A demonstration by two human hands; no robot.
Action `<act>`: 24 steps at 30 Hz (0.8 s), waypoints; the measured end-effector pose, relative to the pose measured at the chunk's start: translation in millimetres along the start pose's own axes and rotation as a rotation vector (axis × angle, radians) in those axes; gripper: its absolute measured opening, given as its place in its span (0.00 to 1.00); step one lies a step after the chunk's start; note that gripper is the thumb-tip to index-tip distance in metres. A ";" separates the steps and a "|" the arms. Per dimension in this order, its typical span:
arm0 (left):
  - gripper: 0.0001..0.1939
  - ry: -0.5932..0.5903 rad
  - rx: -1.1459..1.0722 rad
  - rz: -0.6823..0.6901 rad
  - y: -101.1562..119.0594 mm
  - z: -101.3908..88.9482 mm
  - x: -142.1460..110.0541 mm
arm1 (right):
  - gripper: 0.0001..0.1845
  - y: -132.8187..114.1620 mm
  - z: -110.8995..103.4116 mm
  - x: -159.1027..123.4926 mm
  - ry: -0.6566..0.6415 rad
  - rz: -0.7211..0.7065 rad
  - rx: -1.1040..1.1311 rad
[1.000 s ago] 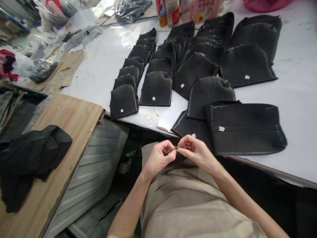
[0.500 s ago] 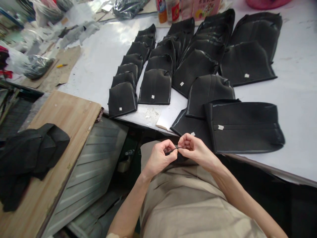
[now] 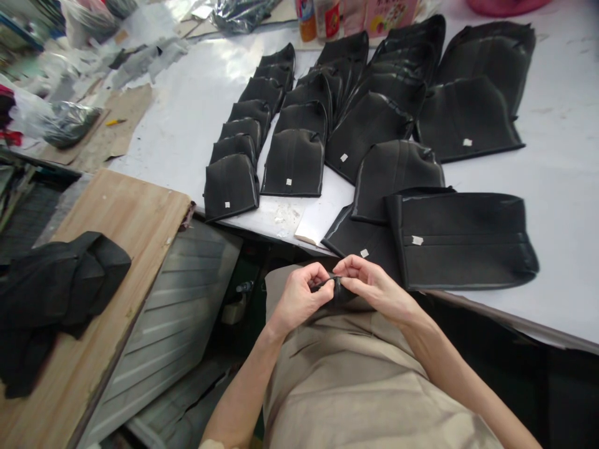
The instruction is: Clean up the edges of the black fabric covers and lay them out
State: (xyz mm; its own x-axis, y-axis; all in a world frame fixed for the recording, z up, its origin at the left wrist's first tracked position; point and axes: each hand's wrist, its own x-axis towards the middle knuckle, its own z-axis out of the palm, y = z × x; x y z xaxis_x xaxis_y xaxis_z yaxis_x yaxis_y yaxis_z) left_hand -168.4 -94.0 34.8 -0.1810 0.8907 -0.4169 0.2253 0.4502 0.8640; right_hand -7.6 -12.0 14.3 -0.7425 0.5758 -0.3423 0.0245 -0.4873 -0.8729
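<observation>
My left hand (image 3: 305,293) is closed, pinching the edge of a black leather-like piece (image 3: 343,295) just above my lap. Close beside it, my right hand (image 3: 367,280) pinches the same edge between thumb and fingers. Most of this piece is hidden behind the hands and below the table edge. Directly beyond the hands, a large black sewn piece (image 3: 468,240) with a small white sticker lies at the table's front edge. Another black piece (image 3: 365,234) is partly covered by it.
Several black sewn pieces (image 3: 294,162) overlap in rows on the white table (image 3: 163,143). Bottles (image 3: 306,22) and a pink box (image 3: 388,17) stand at the back. At left, dark fabric (image 3: 70,280) lies on a wooden board (image 3: 135,206); a yellow cutter (image 3: 115,122) rests farther off.
The fingers of my right hand have shifted slightly along the pinched edge, its thumb lifting a little. My left hand stays almost in place. The pieces on the table have not moved.
</observation>
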 end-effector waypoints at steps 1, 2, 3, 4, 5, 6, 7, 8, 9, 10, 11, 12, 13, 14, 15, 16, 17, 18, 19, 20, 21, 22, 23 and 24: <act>0.09 0.003 0.002 0.001 0.0 -0.4 0.0 | 0.06 -0.3 -1.2 -0.6 0.000 -0.005 -0.018; 0.09 0.007 0.003 0.003 -0.1 -0.7 -0.1 | 0.06 -0.4 -2.7 -1.2 0.002 -0.011 -0.043; 0.09 0.011 0.004 0.006 -0.3 -1.0 -0.1 | 0.06 -0.5 -4.3 -2.0 0.007 -0.018 -0.072; 0.09 0.013 0.005 0.006 -0.5 -1.1 -0.2 | 0.07 -0.6 -5.9 -2.6 0.010 -0.022 -0.092; 0.09 0.015 0.005 0.007 -0.7 -1.1 -0.3 | 0.08 -0.5 -7.2 -3.1 0.014 -0.020 -0.100; 0.09 0.015 0.007 0.007 -0.9 -0.8 -0.4 | 0.09 -0.5 -7.8 -3.4 0.015 -0.014 -0.096; 0.09 0.014 0.008 0.009 -0.9 -0.3 -0.5 | 0.10 -0.3 -7.7 -3.4 0.013 -0.005 -0.083; 0.09 0.014 0.010 0.014 -0.9 0.3 -0.6 | 0.10 -0.2 -6.8 -3.0 0.010 0.005 -0.063; 0.09 0.011 0.009 0.021 -0.8 1.1 -0.7 | 0.10 0.0 -5.3 -2.4 0.011 0.011 -0.041; 0.09 0.011 0.008 0.029 -0.7 1.8 -0.7 | 0.11 0.0 -3.2 -1.5 0.014 0.015 -0.025; 0.08 0.010 0.006 0.036 -0.5 2.4 -0.8 | 0.11 -0.2 -1.1 -0.4 0.019 0.017 -0.013; 0.08 0.010 0.004 0.042 -0.2 2.7 -0.8 | 0.11 -0.6 1.0 0.6 0.025 0.019 -0.004; 0.08 0.009 0.003 0.047 0.0 2.7 -0.8 | 0.11 -1.4 2.8 1.6 0.032 0.024 0.003; 0.09 0.008 0.003 0.050 0.1 2.5 -0.7 | 0.11 -2.4 4.2 2.4 0.041 0.027 0.006; 0.09 0.006 0.002 0.051 0.1 2.0 -0.6 | 0.10 -3.6 5.2 3.1 0.047 0.028 0.005; 0.09 0.006 0.001 0.052 0.1 1.3 -0.5 | 0.10 -5.1 5.8 3.7 0.052 0.030 0.003; 0.09 0.001 -0.002 0.050 0.0 0.7 -0.3 | 0.10 -6.7 6.2 4.1 0.057 0.032 0.001; 0.09 -0.002 -0.008 0.046 -0.1 0.1 0.0 | 0.10 -8.3 6.5 4.4 0.060 0.032 0.001; 0.09 -0.008 -0.018 0.041 -0.3 -0.4 0.3 | 0.10 -10.0 6.7 4.7 0.059 0.033 0.002; 0.09 -0.013 -0.029 0.037 -0.5 -0.7 0.7 | 0.10 -11.7 7.0 4.9 0.058 0.035 0.005; 0.09 -0.018 -0.040 0.037 -0.7 -0.9 1.1 | 0.11 -13.2 7.3 5.2 0.056 0.037 0.008; 0.09 -0.022 -0.050 0.038 -1.0 -1.1 1.5 | 0.11 -14.5 7.6 5.4 0.056 0.037 0.011; 0.09 -0.024 -0.059 0.043 -1.3 -1.3 2.0 | 0.10 -15.5 7.9 5.7 0.058 0.035 0.013; 0.10 -0.024 -0.066 0.048 -1.9 -1.5 2.4 | 0.10 -16.3 8.2 6.0 0.060 0.033 0.014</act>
State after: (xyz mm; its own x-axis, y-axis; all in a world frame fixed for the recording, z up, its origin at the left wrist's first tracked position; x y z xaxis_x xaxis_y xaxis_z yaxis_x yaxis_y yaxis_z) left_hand -170.7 -92.8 32.6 -0.1482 0.9130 -0.3802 0.1699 0.4022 0.8997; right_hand -17.9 -6.0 29.2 -0.6999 0.5972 -0.3917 0.0388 -0.5158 -0.8558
